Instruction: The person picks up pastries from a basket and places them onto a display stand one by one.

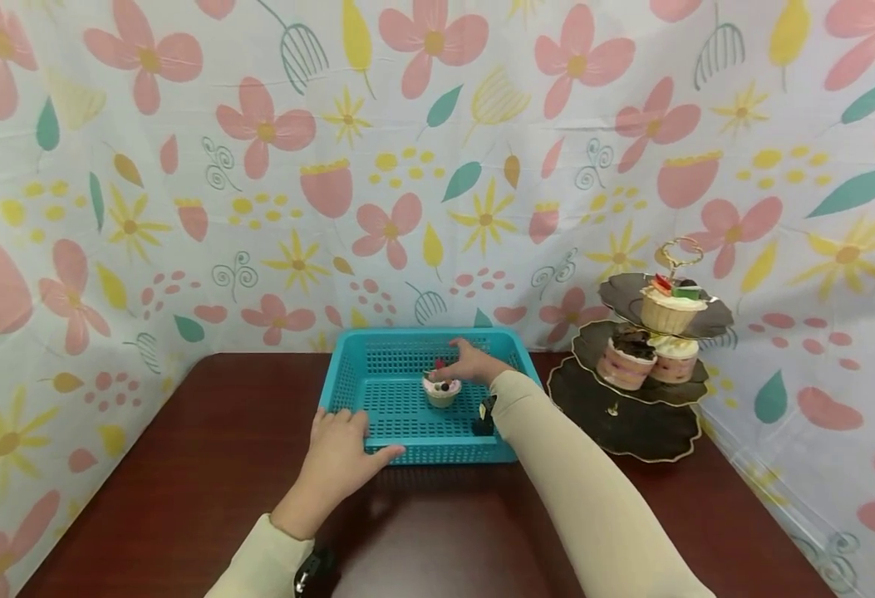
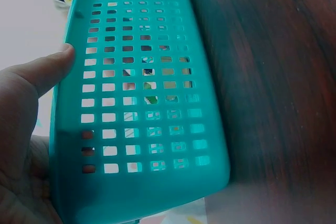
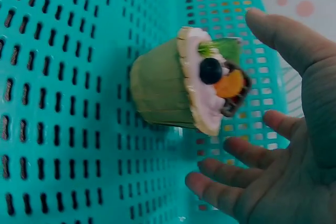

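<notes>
Dark wood table point(image 1: 183, 465) — floral backdrop point(image 1: 258, 166) behind.

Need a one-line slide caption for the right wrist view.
Open right hand hovers beside a fruit-topped cupcake standing on the floor of the teal perforated basket, fingers not touching it.

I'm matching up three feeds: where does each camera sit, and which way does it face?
Head: above, facing forward and down at the brown wooden table; both sleeved arms and both hands show.
Left wrist: beside the left hand, facing the perforated teal plastic basket wall.
Right wrist: behind the right hand, facing the fruit-topped cupcake.
All share the basket.
</notes>
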`<state>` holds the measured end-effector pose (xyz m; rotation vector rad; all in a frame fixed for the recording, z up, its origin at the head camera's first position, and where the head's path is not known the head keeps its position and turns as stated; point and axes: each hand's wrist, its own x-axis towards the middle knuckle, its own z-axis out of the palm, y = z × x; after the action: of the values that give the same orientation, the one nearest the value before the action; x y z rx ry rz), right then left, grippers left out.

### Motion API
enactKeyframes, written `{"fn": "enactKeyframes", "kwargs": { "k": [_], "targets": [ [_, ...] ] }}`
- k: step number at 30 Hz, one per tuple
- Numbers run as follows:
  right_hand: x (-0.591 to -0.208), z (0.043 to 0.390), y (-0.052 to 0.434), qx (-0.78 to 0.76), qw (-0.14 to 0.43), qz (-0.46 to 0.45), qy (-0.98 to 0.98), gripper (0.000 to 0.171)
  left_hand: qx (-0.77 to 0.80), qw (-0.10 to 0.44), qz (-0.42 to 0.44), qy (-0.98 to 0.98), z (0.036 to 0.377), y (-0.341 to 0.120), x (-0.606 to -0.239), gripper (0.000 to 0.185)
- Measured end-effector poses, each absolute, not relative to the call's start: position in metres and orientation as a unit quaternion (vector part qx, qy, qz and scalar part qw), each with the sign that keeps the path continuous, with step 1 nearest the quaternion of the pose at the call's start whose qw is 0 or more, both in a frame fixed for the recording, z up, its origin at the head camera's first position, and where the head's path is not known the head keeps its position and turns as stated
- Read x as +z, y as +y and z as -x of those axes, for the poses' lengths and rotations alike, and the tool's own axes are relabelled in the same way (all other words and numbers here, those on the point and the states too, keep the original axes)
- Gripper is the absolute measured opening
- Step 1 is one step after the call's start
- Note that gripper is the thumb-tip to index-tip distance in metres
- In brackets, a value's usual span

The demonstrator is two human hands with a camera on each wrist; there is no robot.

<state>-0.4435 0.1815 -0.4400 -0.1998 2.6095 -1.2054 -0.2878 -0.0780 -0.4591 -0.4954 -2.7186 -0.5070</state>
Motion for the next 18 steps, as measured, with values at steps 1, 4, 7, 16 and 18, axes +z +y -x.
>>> {"fn": "enactKeyframes", "kwargs": {
  "k": [1,4,7,16,18],
  "targets": [
    [-0.442,0.444,0.181,-0.415,0.137,0.074,0.896,0.096,-0.176,0.165,0.174,-0.955,0.288,-0.078,-0.459,0.057],
    [-0.447,0.445,0.178,-0.412,0.16,0.076,0.894,0.1,-0.174,0.163,0.171,-0.956,0.288,-0.078,-0.458,0.057],
    [-0.45,0.444,0.175,-0.398,0.185,0.065,0.896,0.102,-0.177,0.16,0.171,-0.956,0.287,-0.077,-0.459,0.056],
    [-0.458,0.451,0.174,-0.319,0.187,0.073,0.926,0.094,-0.174,0.165,0.166,-0.956,0.289,-0.077,-0.459,0.055],
    [-0.46,0.454,0.175,-0.302,0.182,0.073,0.933,0.093,-0.174,0.166,0.165,-0.957,0.289,-0.078,-0.459,0.055]
  ]
}}
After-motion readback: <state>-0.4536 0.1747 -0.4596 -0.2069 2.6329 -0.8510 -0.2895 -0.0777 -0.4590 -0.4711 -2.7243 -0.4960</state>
